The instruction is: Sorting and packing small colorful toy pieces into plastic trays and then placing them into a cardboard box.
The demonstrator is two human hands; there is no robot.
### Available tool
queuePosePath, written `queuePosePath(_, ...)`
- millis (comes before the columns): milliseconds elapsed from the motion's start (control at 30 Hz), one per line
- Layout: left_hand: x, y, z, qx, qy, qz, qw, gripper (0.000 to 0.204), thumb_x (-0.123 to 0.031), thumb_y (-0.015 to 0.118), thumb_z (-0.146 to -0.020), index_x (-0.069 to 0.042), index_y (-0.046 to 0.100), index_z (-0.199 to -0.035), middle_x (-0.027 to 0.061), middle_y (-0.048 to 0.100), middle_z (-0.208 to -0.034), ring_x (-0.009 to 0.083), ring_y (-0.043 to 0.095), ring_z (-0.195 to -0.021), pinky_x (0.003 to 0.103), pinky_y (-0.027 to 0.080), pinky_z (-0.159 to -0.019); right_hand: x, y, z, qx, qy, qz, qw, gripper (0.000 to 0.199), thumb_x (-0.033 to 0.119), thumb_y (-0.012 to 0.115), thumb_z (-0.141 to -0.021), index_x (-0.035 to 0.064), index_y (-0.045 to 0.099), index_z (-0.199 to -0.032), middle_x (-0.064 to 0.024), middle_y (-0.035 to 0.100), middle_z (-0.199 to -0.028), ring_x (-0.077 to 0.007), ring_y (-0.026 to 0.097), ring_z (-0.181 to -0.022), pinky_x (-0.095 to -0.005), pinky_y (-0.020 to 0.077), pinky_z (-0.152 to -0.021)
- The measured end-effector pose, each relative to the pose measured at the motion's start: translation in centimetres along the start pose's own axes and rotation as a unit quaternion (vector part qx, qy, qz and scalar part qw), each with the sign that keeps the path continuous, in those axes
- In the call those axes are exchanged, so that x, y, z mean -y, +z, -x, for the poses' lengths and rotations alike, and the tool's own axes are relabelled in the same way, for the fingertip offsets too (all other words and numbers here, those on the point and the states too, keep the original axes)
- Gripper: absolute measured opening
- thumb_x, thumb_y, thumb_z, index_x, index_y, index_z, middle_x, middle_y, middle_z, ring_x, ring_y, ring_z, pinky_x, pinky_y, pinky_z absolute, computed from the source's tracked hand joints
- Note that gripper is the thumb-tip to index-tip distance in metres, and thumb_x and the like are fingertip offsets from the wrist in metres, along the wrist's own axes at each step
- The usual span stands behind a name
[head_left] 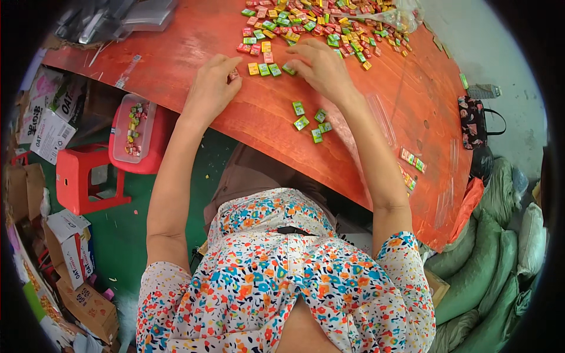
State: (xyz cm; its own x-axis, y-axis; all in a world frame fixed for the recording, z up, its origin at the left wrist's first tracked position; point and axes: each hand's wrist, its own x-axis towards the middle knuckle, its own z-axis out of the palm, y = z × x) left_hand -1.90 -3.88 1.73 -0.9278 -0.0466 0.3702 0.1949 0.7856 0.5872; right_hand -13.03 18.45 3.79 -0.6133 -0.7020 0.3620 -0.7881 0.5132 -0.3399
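Observation:
My left hand [213,83] is over the red tabletop with a small red box [233,74] between its thumb and fingers. To its right, a short row of small boxes stands on the table: a yellow box [253,69] and green ones [263,70]. At the row's right end, my right hand [318,66] has its thumb against a green box [288,69], its fingers apart. A pink-red box [268,57] and another yellow box [266,46] lie just beyond the row. Nearer me are several loose green boxes [301,122].
A large pile of small coloured boxes [329,26] covers the table's far side, beside a clear plastic bag [406,15]. Clear plastic trays [150,15] sit far left. Boxes in short strips [413,159] lie at right. A plastic tub [134,129] rests on a red stool at left.

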Motion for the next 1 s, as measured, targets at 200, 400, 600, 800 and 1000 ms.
queuePosePath(200, 0.1, -0.1, 0.2, -0.019, 0.011, -0.046, 0.999, 0.035, -0.003, 0.062, -0.081, 0.0, 0.062, -0.116, 0.0163, 0.061, -0.094, 0.0325, 0.061, -0.089, 0.039, 0.049, -0.08, 1.6, 1.7, -5.2, 0.015, -0.025, 0.008, 1.0, 0.02, 0.024, 0.06, -0.089, 0.0112, 0.07, -0.1, -0.0091, 0.066, -0.096, -0.0278, 0.066, -0.091, -0.042, 0.0527, -0.075)
queuePosePath(400, 0.0, -0.3, 0.3, -0.065, 0.044, -0.087, 0.993, 0.032, -0.007, 0.064, -0.079, -0.001, 0.064, -0.111, 0.0149, 0.061, -0.098, 0.0339, 0.059, -0.096, 0.044, 0.049, -0.085, 3.0, 3.1, -7.5, 0.118, -0.023, 0.181, 0.976, 0.02, 0.026, 0.065, -0.082, 0.0123, 0.07, -0.097, -0.0089, 0.07, -0.092, -0.0281, 0.067, -0.087, -0.0439, 0.0537, -0.07)
queuePosePath(600, -1.3, 1.0, -1.2, -0.045, 0.124, -0.123, 0.984, 0.032, -0.022, 0.071, -0.079, -0.006, 0.066, -0.107, 0.0103, 0.061, -0.1, 0.0292, 0.057, -0.096, 0.041, 0.048, -0.083, 0.7, 0.5, -7.0, 0.126, 0.008, -0.02, 0.992, 0.029, 0.022, 0.066, -0.082, 0.0094, 0.068, -0.108, -0.0108, 0.07, -0.096, -0.0228, 0.067, -0.083, -0.038, 0.0535, -0.072)
queuePosePath(800, -2.8, 3.5, -2.2, -0.013, 0.108, -0.142, 0.984, 0.036, -0.034, 0.075, -0.077, -0.008, 0.065, -0.099, 0.0072, 0.06, -0.1, 0.0275, 0.056, -0.098, 0.04, 0.046, -0.084, -1.2, -2.7, -2.2, 0.068, 0.044, -0.116, 0.99, 0.035, 0.017, 0.07, -0.082, 0.0062, 0.066, -0.116, -0.0059, 0.067, -0.093, -0.0131, 0.063, -0.08, -0.0301, 0.0516, -0.072)
queuePosePath(1000, -2.6, 4.3, -2.3, -0.015, 0.093, -0.124, 0.988, 0.036, -0.029, 0.077, -0.075, -0.007, 0.064, -0.099, 0.0082, 0.06, -0.097, 0.0283, 0.056, -0.098, 0.041, 0.045, -0.082, -1.0, -2.3, 0.4, 0.059, 0.029, -0.114, 0.991, 0.032, 0.014, 0.07, -0.082, 0.0064, 0.066, -0.113, -0.0052, 0.064, -0.093, -0.0163, 0.062, -0.086, -0.032, 0.0516, -0.077)
